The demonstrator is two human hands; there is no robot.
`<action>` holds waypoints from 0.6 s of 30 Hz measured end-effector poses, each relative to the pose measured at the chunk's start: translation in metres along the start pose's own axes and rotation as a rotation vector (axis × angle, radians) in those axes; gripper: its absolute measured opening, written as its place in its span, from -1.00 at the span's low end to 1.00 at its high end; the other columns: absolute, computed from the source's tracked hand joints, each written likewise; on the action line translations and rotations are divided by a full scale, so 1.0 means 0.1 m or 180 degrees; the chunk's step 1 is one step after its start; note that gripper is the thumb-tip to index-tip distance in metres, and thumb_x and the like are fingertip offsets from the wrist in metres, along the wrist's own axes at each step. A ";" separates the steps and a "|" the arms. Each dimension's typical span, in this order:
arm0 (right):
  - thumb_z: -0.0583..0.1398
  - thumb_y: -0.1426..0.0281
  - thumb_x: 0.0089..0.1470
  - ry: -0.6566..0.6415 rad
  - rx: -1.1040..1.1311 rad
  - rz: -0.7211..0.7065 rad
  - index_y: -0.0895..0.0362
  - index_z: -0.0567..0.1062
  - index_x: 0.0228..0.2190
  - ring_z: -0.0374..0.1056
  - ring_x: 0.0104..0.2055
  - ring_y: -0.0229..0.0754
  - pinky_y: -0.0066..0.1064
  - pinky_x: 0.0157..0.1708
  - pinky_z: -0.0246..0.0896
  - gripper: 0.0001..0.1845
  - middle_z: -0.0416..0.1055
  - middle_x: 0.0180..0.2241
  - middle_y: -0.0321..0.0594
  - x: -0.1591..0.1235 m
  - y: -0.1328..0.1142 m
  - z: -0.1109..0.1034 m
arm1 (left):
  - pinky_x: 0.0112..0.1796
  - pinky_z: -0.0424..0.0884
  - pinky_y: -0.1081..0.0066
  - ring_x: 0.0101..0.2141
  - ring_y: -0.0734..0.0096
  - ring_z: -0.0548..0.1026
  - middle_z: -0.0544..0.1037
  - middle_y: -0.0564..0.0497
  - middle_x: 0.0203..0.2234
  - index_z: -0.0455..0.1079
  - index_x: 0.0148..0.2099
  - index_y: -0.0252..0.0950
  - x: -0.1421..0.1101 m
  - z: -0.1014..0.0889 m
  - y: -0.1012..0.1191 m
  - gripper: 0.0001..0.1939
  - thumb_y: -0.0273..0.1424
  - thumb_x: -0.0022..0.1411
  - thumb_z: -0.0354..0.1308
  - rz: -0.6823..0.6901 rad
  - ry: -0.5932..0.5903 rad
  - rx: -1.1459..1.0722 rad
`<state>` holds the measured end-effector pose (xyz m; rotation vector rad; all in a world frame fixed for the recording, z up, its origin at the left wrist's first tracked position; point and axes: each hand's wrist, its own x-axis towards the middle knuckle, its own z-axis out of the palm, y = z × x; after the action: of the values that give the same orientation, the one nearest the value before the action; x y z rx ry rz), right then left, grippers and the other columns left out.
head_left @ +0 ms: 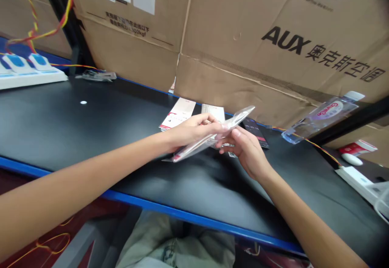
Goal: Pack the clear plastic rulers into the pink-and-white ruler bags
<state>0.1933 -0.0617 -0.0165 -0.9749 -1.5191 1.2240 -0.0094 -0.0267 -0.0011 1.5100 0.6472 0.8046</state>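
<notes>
My left hand (197,132) grips a clear plastic sleeve (243,115) with a flat, pale and red item inside, its thumb on top. The sleeve is tilted above the black table, its upper end pointing to the back right. At the sleeve's right side, my right hand (249,152) has its thumb and fingers closed on the edge; the exact contact is partly hidden. Behind my left hand lies a stack of white and red cards (182,108). Another white printed pack (217,112) lies behind the sleeve, partly covered. A dark phone (257,132) with a timer rests beyond my right hand.
Large cardboard boxes (225,73) stand along the table's back. A clear bottle (323,118) is at the back right, near a white power strip (357,181) and a white oval object (351,159). Another power strip (33,79) sits left. The blue table edge (182,212) runs in front.
</notes>
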 end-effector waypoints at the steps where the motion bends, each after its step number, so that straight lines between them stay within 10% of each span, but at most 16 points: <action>1: 0.20 0.14 0.22 -0.0066 0.0028 0.0020 0.07 0.55 -0.20 0.44 -0.30 -0.18 -0.36 -0.33 0.40 -0.72 0.47 -0.28 -0.21 0.00 0.00 0.00 | -0.25 0.35 0.39 -0.28 0.38 0.48 0.52 0.02 -0.28 0.40 -0.12 -0.25 0.00 -0.01 -0.01 -0.61 -0.08 0.15 0.28 0.0036 0.0020 0.0155; 18: 0.35 0.23 0.07 -0.0263 0.0075 0.0003 0.12 0.57 -0.20 0.40 -0.38 -0.19 -0.37 -0.38 0.38 -0.72 0.54 -0.32 -0.18 -0.05 0.06 -0.01 | -0.47 0.48 0.43 -0.41 0.46 0.49 0.44 0.01 -0.24 0.31 -0.16 -0.26 0.04 -0.03 -0.13 -0.55 -0.34 -0.01 0.46 0.0042 0.0775 -0.0056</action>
<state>0.1961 -0.0651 -0.0228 -0.9197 -1.5649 1.2941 -0.0087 -0.0202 -0.0131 1.4132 0.8081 1.0115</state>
